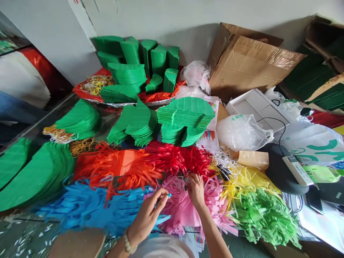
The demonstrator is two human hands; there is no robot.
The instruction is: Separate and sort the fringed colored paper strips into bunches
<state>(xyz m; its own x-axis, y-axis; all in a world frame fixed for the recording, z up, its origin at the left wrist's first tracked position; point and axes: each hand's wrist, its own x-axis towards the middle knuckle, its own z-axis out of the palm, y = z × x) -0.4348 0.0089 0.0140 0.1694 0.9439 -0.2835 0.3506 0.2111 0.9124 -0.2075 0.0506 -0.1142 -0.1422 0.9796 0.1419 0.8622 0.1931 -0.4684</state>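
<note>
My left hand (147,212), with a beaded bracelet on its wrist, is pinching a small blue piece (169,195) between thumb and fingertips. It hovers over the border of the blue fringed strips (107,204) and the pink fringed strips (176,204). My right hand (196,188) reaches to the far edge of the pink pile with its fingers bent. What those fingertips hold is too small to make out. Just beyond lie red fringed strips (172,157); orange fringed strips (118,165) spread to their left.
Stacks of green half-round sheets (185,111) stand behind the fringes. Yellow strips (252,179), light green strips (264,215) and white strings (225,161) lie at right. A plastic bag (242,132), a power strip (297,170) and a cardboard box (249,64) are farther right.
</note>
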